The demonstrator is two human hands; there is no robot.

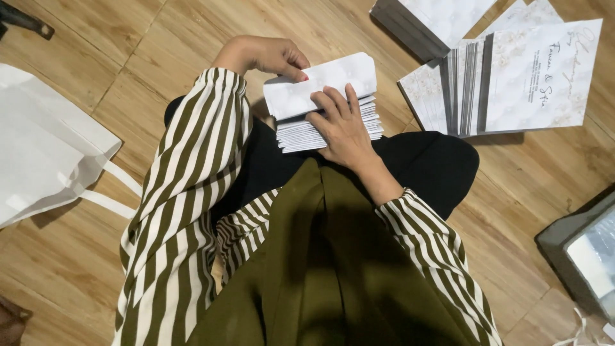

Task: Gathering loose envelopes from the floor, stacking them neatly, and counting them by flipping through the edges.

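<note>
Your left hand point(266, 56) fingers pinch the top envelope point(320, 84); right hand point(343, 125) fingers lie flat, spread on the envelope stack point(333, 131) in your lap.

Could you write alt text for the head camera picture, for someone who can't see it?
A seated person in striped sleeves holds a stack of white envelopes on their lap, left hand pinching the top envelope, right hand flat on the stack. Printed cards and a white bag lie on the wooden floor.
</note>
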